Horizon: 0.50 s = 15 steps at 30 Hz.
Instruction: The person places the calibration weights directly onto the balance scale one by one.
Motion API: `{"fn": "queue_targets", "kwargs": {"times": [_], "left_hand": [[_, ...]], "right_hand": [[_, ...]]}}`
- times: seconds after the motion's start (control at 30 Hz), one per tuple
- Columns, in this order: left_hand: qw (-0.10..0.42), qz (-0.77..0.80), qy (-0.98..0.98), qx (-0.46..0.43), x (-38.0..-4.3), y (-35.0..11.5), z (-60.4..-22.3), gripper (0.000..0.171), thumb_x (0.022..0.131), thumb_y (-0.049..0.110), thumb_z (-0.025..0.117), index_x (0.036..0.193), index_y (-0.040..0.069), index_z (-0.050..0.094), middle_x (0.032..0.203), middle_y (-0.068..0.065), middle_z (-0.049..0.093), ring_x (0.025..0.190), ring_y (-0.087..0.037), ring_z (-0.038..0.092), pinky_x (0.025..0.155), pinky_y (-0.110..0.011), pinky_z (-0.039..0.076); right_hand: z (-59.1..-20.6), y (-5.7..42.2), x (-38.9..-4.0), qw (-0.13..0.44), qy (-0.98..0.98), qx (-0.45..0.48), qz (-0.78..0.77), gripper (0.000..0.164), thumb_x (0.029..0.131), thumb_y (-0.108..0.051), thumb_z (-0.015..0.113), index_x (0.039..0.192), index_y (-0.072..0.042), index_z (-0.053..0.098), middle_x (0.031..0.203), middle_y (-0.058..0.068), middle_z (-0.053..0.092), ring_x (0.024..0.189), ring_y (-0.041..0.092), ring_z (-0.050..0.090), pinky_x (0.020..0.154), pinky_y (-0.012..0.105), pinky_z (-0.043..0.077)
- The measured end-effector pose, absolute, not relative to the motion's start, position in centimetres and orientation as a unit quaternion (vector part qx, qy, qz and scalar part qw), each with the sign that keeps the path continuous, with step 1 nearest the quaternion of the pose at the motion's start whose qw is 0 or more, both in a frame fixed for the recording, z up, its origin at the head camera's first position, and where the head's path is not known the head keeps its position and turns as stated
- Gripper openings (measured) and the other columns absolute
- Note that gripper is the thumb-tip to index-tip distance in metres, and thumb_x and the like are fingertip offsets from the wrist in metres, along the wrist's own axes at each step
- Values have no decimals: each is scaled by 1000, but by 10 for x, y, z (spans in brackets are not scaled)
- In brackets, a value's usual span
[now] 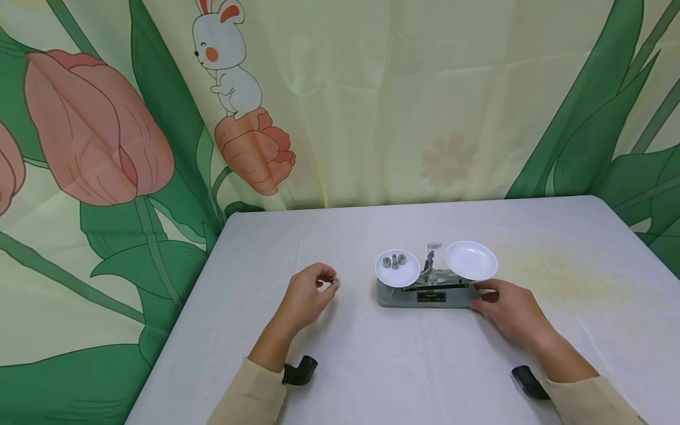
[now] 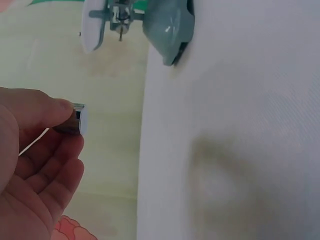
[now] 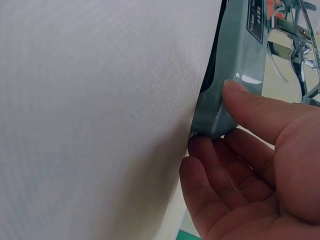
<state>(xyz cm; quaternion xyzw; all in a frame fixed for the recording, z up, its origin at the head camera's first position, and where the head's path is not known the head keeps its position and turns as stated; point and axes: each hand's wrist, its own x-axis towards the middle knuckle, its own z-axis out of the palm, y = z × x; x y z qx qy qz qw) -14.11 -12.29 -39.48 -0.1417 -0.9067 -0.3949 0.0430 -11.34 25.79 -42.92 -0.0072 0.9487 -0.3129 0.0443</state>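
My left hand [image 1: 308, 298] pinches a small shiny metal weight [image 2: 75, 122] between thumb and fingers, held up to the left of a grey balance scale [image 1: 395, 298]. On the scale's left white pan [image 1: 397, 278] stand several small metal weights [image 1: 402, 259]. The right white pan [image 1: 471, 261] bears nothing and sits higher than the left one. At the right end of the scale's base is my right hand [image 1: 512, 310]. Its thumb [image 3: 250, 102] lies on the grey casing, and its fingers bend against the end and lower edge.
The scale stands on a table with a white cloth [image 1: 404, 366], a faint yellowish stain to its right. Behind the table hangs a printed curtain [image 1: 372, 118] with tulips and a rabbit. A black wrist camera [image 1: 300, 370] sits at the left sleeve, another [image 1: 530, 382] at the right.
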Motion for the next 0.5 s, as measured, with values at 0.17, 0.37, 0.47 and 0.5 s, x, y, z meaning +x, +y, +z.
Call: {"fn": "queue_targets", "kwargs": {"times": [0.17,0.37,0.47,0.5], "left_hand": [[56,-400,-901,-157,-141,-117,-386,13,88,2,73,99,4,67,92,-2,67,92,-28,66,84,-41,55],[65,-393,-899,-181,-143,-106,-373,12,89,2,72,100,4,68,93,-2,67,91,-22,65,83,-36,55],[64,-391,-898,-192,-144,-98,-367,13,90,3,72,102,4,68,94,-2,67,91,-21,64,84,-35,55],[65,-390,-897,-196,-144,-95,-365,13,90,4,72,102,4,68,95,-2,67,92,-21,64,84,-34,55]], "right_hand": [[-429,258,-113,40,948,-11,-315,51,88,-19,75,127,10,58,112,28,67,106,46,62,87,62,47],[-429,258,-113,41,949,-11,-313,51,88,-20,75,127,9,58,113,28,67,107,46,61,88,63,46],[-430,258,-113,43,949,-9,-313,51,89,-19,75,127,9,58,113,29,67,107,47,61,87,63,46],[-430,258,-113,42,949,-9,-313,51,89,-19,75,127,10,58,113,29,67,107,46,61,88,63,46]]}}
